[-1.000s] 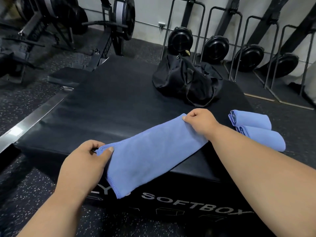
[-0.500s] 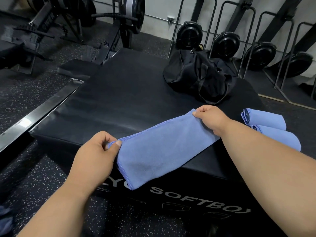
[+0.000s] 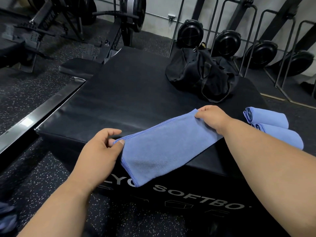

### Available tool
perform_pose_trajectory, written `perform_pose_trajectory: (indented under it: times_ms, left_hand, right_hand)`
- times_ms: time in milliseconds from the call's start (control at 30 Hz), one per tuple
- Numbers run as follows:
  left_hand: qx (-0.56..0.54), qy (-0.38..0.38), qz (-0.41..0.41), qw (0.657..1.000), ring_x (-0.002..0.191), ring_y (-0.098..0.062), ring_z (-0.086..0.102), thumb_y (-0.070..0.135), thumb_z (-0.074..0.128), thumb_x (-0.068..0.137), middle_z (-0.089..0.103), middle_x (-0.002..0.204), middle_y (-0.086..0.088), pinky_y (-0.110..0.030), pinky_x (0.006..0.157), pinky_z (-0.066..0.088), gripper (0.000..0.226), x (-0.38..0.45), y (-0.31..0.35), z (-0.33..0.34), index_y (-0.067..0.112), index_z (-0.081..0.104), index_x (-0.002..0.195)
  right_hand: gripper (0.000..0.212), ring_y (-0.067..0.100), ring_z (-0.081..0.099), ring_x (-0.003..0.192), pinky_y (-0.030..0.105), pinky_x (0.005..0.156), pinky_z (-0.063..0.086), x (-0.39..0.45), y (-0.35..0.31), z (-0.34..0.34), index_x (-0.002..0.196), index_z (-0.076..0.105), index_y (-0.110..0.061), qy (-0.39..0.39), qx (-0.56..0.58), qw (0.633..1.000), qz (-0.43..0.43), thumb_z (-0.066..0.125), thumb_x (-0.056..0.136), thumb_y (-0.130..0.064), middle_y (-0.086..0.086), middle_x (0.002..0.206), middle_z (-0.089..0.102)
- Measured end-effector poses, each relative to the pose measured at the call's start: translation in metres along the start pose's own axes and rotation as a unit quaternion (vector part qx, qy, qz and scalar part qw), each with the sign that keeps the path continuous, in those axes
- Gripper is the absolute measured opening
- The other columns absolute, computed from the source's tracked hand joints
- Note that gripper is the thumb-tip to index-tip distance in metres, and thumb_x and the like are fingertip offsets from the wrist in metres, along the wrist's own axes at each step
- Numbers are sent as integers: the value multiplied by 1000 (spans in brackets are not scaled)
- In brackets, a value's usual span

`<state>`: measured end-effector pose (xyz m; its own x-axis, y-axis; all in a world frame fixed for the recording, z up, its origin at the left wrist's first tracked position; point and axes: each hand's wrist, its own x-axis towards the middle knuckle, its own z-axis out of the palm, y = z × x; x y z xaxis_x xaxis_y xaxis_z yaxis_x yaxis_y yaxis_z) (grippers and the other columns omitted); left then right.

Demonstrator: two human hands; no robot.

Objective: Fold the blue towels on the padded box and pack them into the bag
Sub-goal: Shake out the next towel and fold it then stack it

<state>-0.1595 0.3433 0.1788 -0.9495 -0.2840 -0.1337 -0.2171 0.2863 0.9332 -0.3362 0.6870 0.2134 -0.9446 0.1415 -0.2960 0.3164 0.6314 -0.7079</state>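
Gym (rowing machines (image 3: 118,23), speckled rubber floor (image 3: 25,93))

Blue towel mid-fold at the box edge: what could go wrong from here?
1. Part of the blue towel hangs over the padded box's front edge; if the left hand or right hand lets go, it may slide to the floor.
2. The two folded towels sit at the box's right edge, beside the right forearm; a sweep could knock them off.

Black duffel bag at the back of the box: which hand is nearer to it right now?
Right. The right hand pinches the far corner of the blue towel, just in front of the black duffel bag. The left hand holds the near-left corner, farther away.
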Motion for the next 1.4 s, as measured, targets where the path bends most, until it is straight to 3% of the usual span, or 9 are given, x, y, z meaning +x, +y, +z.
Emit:
perform_pose_trajectory:
  times_ms: [100, 233, 367, 433, 533, 800, 933, 1067, 1400]
  left_hand:
    - [-12, -4, -8, 1000, 62, -2, 59, 27, 72, 97, 68, 76, 12, -31, 72, 49, 19, 0, -1, -1, 41, 68, 109]
    - [-37, -16, -18, 999, 68, -6, 62, 20, 69, 97, 70, 82, 3, -32, 74, 52, 27, -3, 0, 0, 43, 72, 110]
    - [-68, 22, -19, 997, 63, -9, 56, 15, 63, 98, 66, 80, -6, -35, 70, 49, 32, -1, 5, 1, 43, 61, 114]
    - [-79, 50, -24, 995, 60, -11, 55, 17, 62, 98, 65, 72, -4, -36, 67, 48, 28, 0, 8, 3, 41, 56, 109]
    - [-69, 71, -35, 995, 54, -8, 52, 21, 62, 95, 59, 61, 9, -33, 62, 46, 21, 3, 12, 2, 37, 52, 106]
    - [-45, 79, -61, 994, 67, -6, 66, 35, 72, 91, 70, 72, 13, -30, 68, 49, 17, 11, 9, -4, 37, 59, 101]
    - [-50, 73, -52, 995, 53, -2, 56, 30, 72, 92, 64, 63, 16, -29, 64, 47, 8, 10, 6, -6, 33, 67, 97]
    - [-70, 48, -54, 995, 51, -4, 49, 25, 69, 93, 58, 59, 14, -29, 60, 44, 6, 8, 6, -8, 28, 73, 94]
    - [-67, 9, -65, 996, 61, -8, 60, 19, 63, 88, 68, 71, 10, -34, 67, 51, 25, 7, -1, -14, 38, 67, 103]
  right_hand:
    - [24, 19, 41, 62, 33, 58, 37, 2, -5, 2, 71, 44, -17, -17, -76, 997, -17, 63, 85, -16, 2, 68, 45]
    - [15, 18, 57, 72, 38, 69, 50, 8, -24, 6, 81, 56, -12, 63, -141, 982, -112, 62, 90, -23, -2, 78, 63]
    - [13, 21, 61, 86, 39, 77, 48, 39, -89, 19, 89, 60, -20, 126, -193, 946, -228, 61, 99, -28, -7, 85, 64]
    - [13, 24, 64, 101, 39, 88, 50, 58, -114, 30, 107, 64, -23, 105, -216, 942, -233, 63, 99, -33, -6, 103, 67]
    - [54, 27, 57, 127, 44, 109, 46, 70, -128, 56, 147, 52, -28, 50, -272, 932, -233, 65, 97, -46, 2, 137, 58]
    - [64, 15, 17, 160, 37, 130, 11, 17, -75, 109, 163, 29, -43, -69, -249, 917, -302, 50, 104, -58, -5, 172, 25]
    - [87, 23, -7, 163, 47, 131, -5, -12, -57, 111, 165, 1, -48, -118, -383, 853, -334, 22, 88, -84, -6, 177, -5]
    - [90, 22, -12, 162, 47, 131, -7, -50, -46, 120, 166, -7, -41, -131, -427, 800, -400, 19, 91, -83, -5, 176, -13]
    - [91, 16, -29, 158, 44, 127, -19, -148, -17, 141, 166, -9, -42, -162, -405, 784, -442, 35, 96, -80, -8, 174, -23]
